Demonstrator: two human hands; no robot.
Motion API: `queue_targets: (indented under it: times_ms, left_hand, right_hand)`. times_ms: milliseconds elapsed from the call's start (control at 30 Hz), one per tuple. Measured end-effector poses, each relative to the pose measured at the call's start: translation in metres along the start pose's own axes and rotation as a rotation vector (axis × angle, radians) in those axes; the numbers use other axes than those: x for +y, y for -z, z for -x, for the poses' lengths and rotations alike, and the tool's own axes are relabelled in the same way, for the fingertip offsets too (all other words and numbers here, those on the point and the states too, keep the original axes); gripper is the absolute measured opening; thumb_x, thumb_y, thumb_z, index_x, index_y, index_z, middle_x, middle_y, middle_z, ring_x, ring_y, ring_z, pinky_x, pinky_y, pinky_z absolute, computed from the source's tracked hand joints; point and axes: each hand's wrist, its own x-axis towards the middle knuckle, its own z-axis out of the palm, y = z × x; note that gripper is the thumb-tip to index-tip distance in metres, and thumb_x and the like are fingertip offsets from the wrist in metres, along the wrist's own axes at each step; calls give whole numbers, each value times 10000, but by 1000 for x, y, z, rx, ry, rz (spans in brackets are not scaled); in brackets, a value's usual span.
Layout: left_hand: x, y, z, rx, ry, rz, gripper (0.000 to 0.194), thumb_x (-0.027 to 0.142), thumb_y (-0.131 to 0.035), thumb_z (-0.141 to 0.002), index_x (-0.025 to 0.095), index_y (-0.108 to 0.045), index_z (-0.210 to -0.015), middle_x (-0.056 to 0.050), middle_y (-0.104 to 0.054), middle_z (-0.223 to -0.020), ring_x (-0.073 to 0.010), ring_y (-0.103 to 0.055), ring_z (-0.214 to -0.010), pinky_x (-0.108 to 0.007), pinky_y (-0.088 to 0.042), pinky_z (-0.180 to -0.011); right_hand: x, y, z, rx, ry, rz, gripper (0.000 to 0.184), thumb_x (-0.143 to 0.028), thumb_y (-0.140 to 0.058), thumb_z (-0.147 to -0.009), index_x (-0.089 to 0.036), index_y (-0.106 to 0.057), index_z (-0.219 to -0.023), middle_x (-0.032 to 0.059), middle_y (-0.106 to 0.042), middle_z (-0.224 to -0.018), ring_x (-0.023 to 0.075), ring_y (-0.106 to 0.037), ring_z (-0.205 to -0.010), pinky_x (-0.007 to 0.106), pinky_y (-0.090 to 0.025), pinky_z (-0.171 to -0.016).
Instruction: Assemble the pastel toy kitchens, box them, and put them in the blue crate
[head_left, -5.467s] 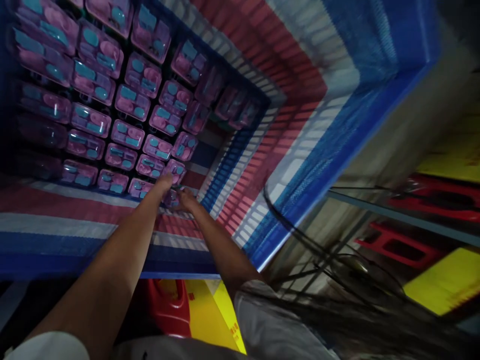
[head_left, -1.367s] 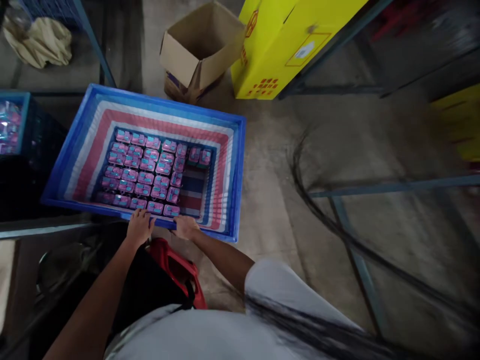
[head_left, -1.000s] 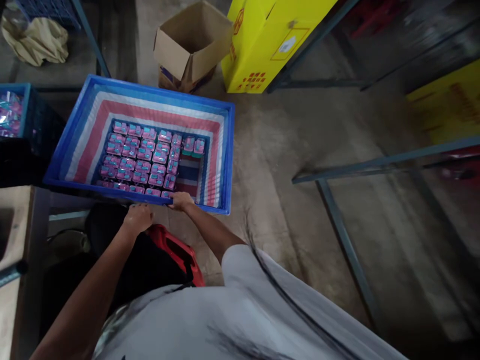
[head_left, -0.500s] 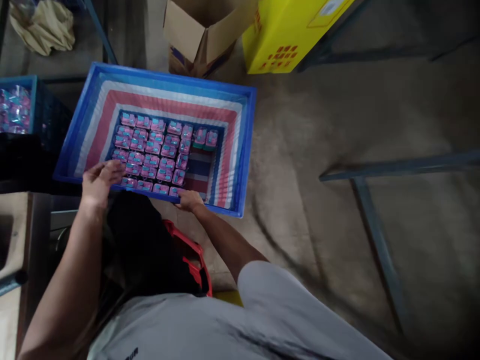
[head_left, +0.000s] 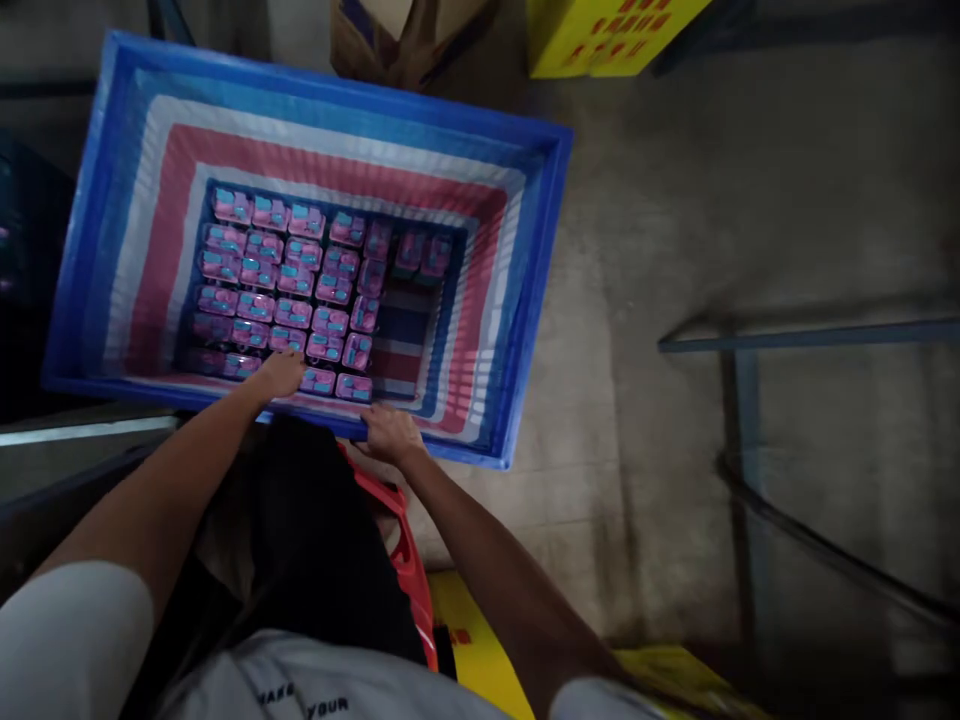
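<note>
A blue plastic crate point(head_left: 536, 300) with a striped red, white and blue lining stands in front of me. Rows of small clear packs with pink and light-blue contents point(head_left: 296, 280) fill the left and middle of its bottom. Over the near rim reaches my left hand point(head_left: 283, 374), low among the nearest packs. Its fingertips are blurred, so whether they pinch a pack cannot be made out. My right hand point(head_left: 391, 434) is closed around the crate's near rim, right of the middle.
Beyond the crate stand an open cardboard box point(head_left: 412, 40) and a yellow box point(head_left: 615, 40). A red plastic stool or chair point(head_left: 409, 560) is beside my legs, with more yellow boxes point(head_left: 480, 640) behind it. Metal frame bars point(head_left: 810, 338) stand at the right.
My left hand has moved right from the rim's left part and into the crate over the near packs. My right hand stays on the rim. The crate looks nearer.
</note>
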Motion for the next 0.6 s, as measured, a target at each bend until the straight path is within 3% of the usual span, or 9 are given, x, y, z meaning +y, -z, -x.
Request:
queue_targets:
  times_ms: [200, 300, 400, 500, 600]
  left_hand:
    - [3, -56, -77, -158, -173, 53, 250, 57, -573, -782, 177, -754, -905, -164, -669, -1300, -322, -518, -1316, -442, -396, -1088]
    - [7, -79, -105, -213, -245, 108, 238, 84, -609, -759, 211, -746, -907, -132, -679, -1292, -310, -469, -1359, -428, -364, -1110]
    - [4, -94, -117, -245, -260, 155, 177, 107, -638, -765, 207, -731, -877, -123, -713, -1204, -309, -510, -1306, -457, -365, -1110]
    - [0, -102, -121, -239, -244, 190, 75, 188, -691, -853, 179, -722, -920, -102, -719, -1146, -278, -586, -1216, -487, -417, -1095]
    - [3, -103, -124, -190, -208, 197, 207, 352, -670, -965, 169, -700, -1058, -87, -696, -1181, -234, -635, -1147, -483, -504, -1051]
  right_hand:
    - [5, 0, -3, -78, -35, -14, 333, -243, -411, -1027, -206, -656, -1249, 111, -696, -1301, 251, -646, -1198, 325, -524, -907]
    - [5, 2, -4, -117, -45, -43, 314, -273, -428, -1016, -206, -667, -1208, 121, -701, -1263, 265, -649, -1169, 341, -526, -895]
    - [5, 5, -7, -160, -59, -68, 337, -406, -487, -994, -212, -666, -1203, 136, -700, -1242, 283, -646, -1168, 354, -536, -898]
    - [8, 2, -8, -177, -42, -81, 321, -355, -491, -980, -210, -674, -1200, 134, -700, -1243, 282, -642, -1184, 364, -545, -926]
    - [14, -8, -8, -92, -3, -81, 292, -327, -525, -952, -216, -699, -1159, 118, -722, -1193, 279, -666, -1134, 373, -567, -916]
